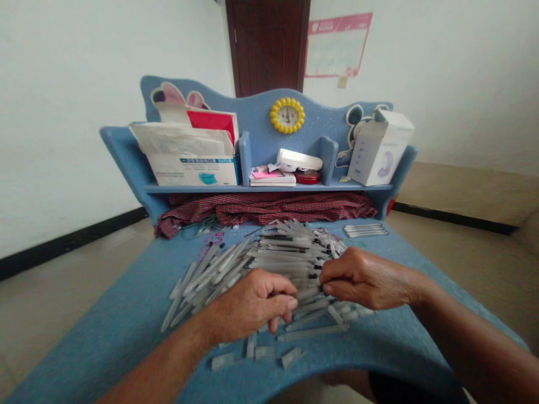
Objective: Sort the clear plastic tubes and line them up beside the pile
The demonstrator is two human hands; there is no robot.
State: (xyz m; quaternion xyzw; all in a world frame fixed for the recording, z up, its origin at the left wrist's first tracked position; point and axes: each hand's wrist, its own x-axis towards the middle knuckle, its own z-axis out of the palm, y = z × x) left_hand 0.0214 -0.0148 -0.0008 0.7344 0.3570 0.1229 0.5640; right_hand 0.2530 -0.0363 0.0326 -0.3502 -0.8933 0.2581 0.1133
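A big heap of translucent white pen barrels (280, 261), many with black tips, lies on the blue desk. Over its near side, my left hand (256, 306) is closed, thumb and forefinger pinched around the end of a pen. That pen (310, 293) spans the short gap between my hands, blurred against the heap. My right hand (364, 279) pinches its black tip end between thumb and forefinger. Just how the fingers sit on it is partly hidden. Loose clear caps (265, 352) lie in front of the heap, near my left wrist.
The blue desk (130, 303) has a curved front edge. Several slim refills (365, 230) lie at the back right. Behind the heap is a bundled checked cloth (269, 208). A shelf (202, 189) above it bears a mask box (193, 169), a white carton (381, 148) and papers.
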